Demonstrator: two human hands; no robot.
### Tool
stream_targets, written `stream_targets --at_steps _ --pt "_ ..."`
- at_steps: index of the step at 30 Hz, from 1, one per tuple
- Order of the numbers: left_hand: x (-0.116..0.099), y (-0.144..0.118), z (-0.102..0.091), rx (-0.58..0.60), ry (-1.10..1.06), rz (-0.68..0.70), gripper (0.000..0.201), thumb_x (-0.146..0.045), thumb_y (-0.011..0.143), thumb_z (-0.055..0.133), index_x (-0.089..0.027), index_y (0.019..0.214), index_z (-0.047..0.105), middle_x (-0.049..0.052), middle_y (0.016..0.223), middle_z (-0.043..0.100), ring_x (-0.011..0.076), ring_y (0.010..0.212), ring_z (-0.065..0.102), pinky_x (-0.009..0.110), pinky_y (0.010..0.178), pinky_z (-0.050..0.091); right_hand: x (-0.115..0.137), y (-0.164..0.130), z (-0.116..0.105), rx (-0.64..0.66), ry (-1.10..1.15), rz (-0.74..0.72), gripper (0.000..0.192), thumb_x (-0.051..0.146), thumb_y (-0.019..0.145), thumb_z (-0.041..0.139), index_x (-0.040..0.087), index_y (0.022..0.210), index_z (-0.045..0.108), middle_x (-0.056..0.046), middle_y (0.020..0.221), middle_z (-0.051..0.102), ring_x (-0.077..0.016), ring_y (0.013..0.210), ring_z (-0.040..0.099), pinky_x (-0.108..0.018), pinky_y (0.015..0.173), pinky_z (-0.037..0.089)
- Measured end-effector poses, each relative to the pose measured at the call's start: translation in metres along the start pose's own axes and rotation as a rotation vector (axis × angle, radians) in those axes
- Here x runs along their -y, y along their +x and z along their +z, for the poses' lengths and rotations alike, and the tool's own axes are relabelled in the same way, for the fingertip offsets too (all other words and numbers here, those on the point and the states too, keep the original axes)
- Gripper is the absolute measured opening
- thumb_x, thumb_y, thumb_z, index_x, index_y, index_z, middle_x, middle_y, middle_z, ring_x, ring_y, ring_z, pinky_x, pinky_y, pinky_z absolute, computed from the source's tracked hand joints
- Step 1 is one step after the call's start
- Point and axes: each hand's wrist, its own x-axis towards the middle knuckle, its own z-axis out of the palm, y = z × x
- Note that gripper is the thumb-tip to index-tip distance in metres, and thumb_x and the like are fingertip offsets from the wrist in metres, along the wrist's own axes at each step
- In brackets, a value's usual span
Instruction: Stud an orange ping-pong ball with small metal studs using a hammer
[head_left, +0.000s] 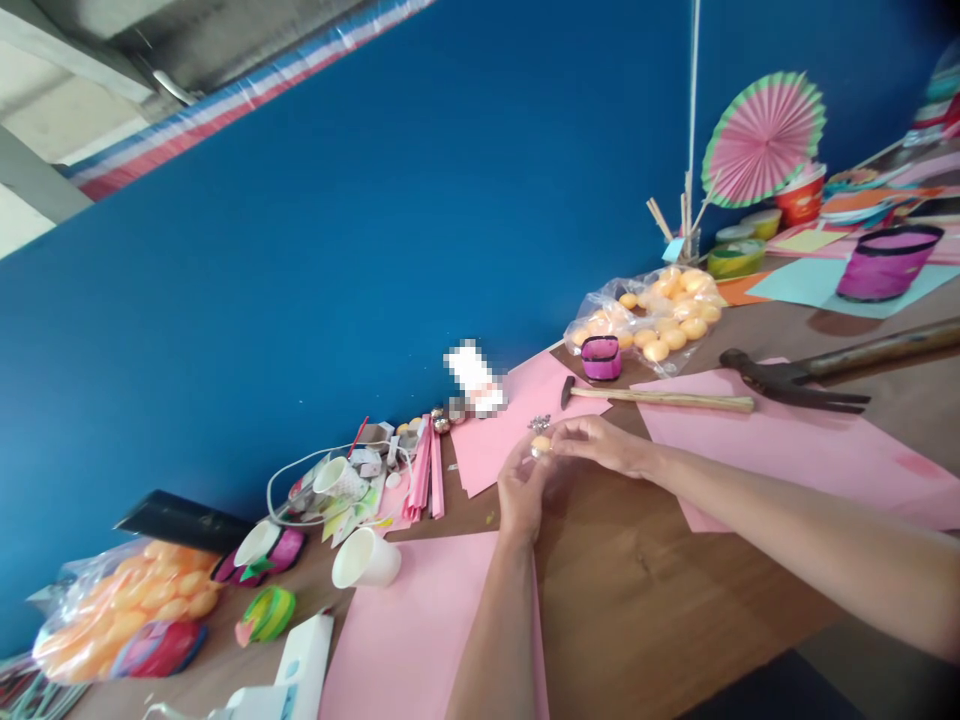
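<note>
My left grip (520, 490) is narrow and holds a small orange and silver ball (540, 446) in its fingertips, just above the middle of the counter (622, 590). My right grip (598, 443) is narrow too, with its fingertips by the ball's side, but from far off I can't tell if they pinch it. Little silver bits (538, 423) lie just past the ball, toward the counter's back edge. A small hammer (675, 399) lies near my right grip, and a bigger claw hammer (847, 362) sits toward the right end. A bag of orange balls (667, 325) is by the back edge.
</note>
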Motion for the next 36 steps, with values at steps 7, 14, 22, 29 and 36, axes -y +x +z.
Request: stream_targets --at_steps 7,14,22,29,36 --pt "-0.0007 -0.0011 0.0004 0.004 -0.005 0.016 0.053 -0.028 0.069 0.068 -0.02 0.118 0.053 0.008 0.108 0.063 0.0191 0.092 0.06 0.034 0.083 0.047 0.0008 -0.0005 0.0 0.008 0.008 0.001 0.036 0.051 0.072 0.06 0.015 0.077 0.062 -0.006 0.084 0.064 -0.0182 0.081 0.056 -0.034 0.077 0.042" --pt "0.0002 -0.0011 0.0002 -0.005 0.006 0.008 0.054 -0.029 0.069 0.067 -0.02 0.12 0.052 0.008 0.109 0.063 0.0195 0.093 0.06 0.035 0.085 0.046 0.0028 -0.0018 0.0001 -0.007 -0.01 0.037 0.039 0.053 0.07 0.06 0.015 0.079 0.063 -0.006 0.086 0.064 -0.0194 0.084 0.056 -0.035 0.079 0.042" --pt "0.0025 -0.0001 -0.0003 -0.008 0.015 0.009 0.052 -0.029 0.07 0.067 -0.019 0.119 0.053 0.008 0.113 0.061 0.0212 0.1 0.058 0.037 0.088 0.044 0.0014 -0.0015 -0.0001 0.014 0.02 0.031 0.038 0.051 0.071 0.06 0.014 0.077 0.061 -0.007 0.089 0.064 -0.0184 0.084 0.055 -0.035 0.079 0.042" --pt "0.0017 -0.0006 -0.0003 -0.031 0.025 0.006 0.054 -0.03 0.068 0.068 -0.019 0.119 0.053 0.008 0.11 0.063 0.0202 0.097 0.059 0.037 0.09 0.044 0.0041 -0.0015 0.0004 -0.001 -0.013 0.062 0.04 0.054 0.069 0.06 0.014 0.077 0.062 -0.006 0.084 0.063 -0.0195 0.083 0.055 -0.035 0.079 0.042" --pt "0.0002 -0.0012 -0.0004 -0.031 0.03 0.005 0.053 -0.03 0.068 0.068 -0.02 0.118 0.054 0.008 0.11 0.063 0.0208 0.099 0.058 0.037 0.089 0.044 0.0027 -0.0011 0.0002 0.019 0.019 0.042 0.035 0.049 0.071 0.061 0.014 0.075 0.061 -0.007 0.087 0.064 -0.0177 0.082 0.055 -0.034 0.078 0.041"
